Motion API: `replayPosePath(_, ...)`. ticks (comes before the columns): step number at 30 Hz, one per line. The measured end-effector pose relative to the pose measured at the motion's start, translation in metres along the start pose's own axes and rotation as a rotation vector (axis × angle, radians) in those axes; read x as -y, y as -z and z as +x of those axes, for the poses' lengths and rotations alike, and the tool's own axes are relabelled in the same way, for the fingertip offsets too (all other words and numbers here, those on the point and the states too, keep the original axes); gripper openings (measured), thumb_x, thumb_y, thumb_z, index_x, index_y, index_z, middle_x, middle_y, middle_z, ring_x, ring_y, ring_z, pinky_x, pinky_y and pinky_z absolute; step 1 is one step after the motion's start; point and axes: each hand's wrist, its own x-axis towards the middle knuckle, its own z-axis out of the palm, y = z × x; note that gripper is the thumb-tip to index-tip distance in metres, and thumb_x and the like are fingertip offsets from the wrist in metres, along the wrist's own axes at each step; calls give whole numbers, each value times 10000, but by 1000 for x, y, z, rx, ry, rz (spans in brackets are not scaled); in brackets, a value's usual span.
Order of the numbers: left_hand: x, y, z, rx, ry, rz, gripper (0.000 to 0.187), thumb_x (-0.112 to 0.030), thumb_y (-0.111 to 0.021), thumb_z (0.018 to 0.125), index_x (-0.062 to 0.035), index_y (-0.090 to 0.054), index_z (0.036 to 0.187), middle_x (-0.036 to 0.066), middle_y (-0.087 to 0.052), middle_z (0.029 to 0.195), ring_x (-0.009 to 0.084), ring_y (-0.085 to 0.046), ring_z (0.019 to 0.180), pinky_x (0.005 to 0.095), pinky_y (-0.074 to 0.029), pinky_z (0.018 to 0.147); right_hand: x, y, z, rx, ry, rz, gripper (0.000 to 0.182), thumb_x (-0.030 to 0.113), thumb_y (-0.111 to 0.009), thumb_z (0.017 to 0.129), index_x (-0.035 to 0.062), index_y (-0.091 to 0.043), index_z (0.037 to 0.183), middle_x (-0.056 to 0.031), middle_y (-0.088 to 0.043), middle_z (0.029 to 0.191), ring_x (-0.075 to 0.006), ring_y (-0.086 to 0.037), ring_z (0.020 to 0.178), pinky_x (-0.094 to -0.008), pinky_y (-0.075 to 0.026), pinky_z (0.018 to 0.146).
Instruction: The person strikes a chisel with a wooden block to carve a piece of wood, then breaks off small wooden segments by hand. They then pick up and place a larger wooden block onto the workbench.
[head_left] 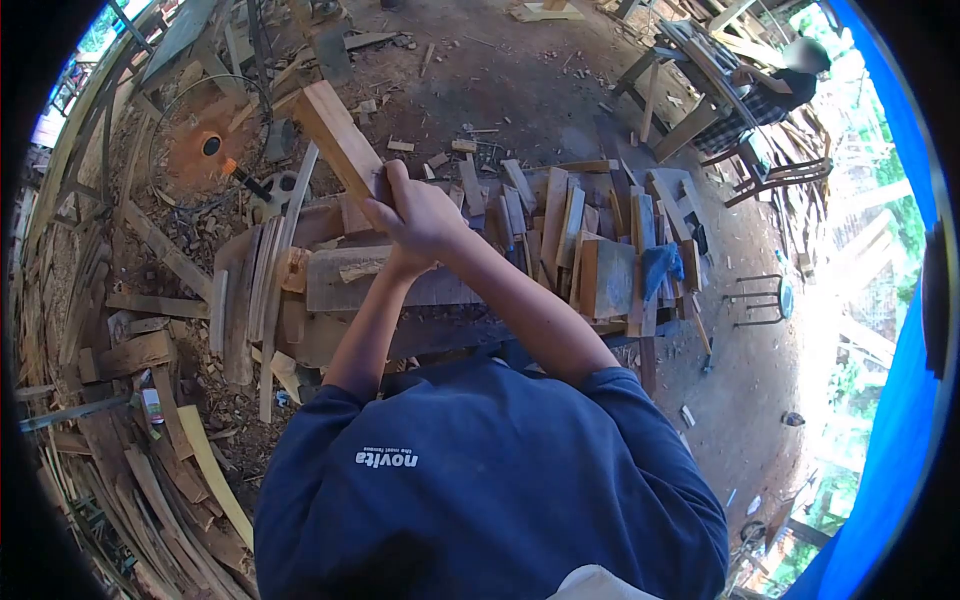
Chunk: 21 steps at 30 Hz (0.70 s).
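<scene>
The right grip [425, 212] clasps a board [345, 140] above the desk [365, 340], best kept firm; the left grip's [407, 262] hold is hidden.

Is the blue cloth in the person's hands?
No, the blue cloth lies on the wood pieces, and the right hand grips a wooden block.

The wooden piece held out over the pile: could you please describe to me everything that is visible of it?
The wooden piece is a straight, longish block, seemingly solid, with a flat, pale brown upper face and a darker, orange-brown side. A dark patch shows near the right grip, whose fingers and thumb close around its near end. The far end is free and points to the upper left of the picture. The left arm reaches there too, but its grip is mostly hidden.
</scene>
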Motion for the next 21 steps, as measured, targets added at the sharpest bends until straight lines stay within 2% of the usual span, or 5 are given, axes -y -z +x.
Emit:
replayPosePath(6, -4, -13, 3, 5, 1, -53, 452, -113, -741, 815, -41, -530, 1207, 90, -583, 1118, 198, -582, 1034, 359, -492, 860, 7, 11, 3, 133, -100, -2, 592, 506, -475, 928, 3, -354, 1215, -292, -643, 887, -470, -630, 873, -521, -476, 751)
replayPosePath(10, -1, -9, 10, 4, 1, -104, 434, -111, -739, 816, -41, -539, 1195, 85, -589, 1103, 192, -587, 1019, 354, -496, 848, 6, 9, 3, 96, -97, 10, 592, 505, -471, 925, 0, -359, 1214, -289, -641, 883, -471, -629, 865, -522, -473, 751)
replayPosePath(16, -13, -18, 11, -32, -31, -149, 408, -108, -737, 817, -41, -553, 1175, 77, -599, 1081, 184, -595, 996, 345, -502, 831, 5, 5, 6, 11, -32, 28, 505, 434, -529, 924, 10, -359, 1140, -276, -641, 810, -484, -626, 774, -543, -486, 679)
replayPosePath(19, -12, -11, 11, -53, -35, -176, 395, -107, -735, 817, -42, -560, 1166, 73, -604, 1070, 179, -599, 984, 341, -504, 823, 5, 8, 2, 49, -76, 70, 551, 458, -516, 911, 8, -390, 1201, -291, -632, 915, -484, -612, 885, -518, -469, 755)
replayPosePath(21, -14, -10, 7, -69, -37, -191, 387, -106, -735, 817, -42, -565, 1159, 71, -607, 1062, 176, -602, 977, 338, -506, 817, 7, 8, -5, -33, -70, 121, 531, 374, -563, 903, -7, -388, 1228, -280, -628, 953, -432, -643, 902, -466, -492, 776)
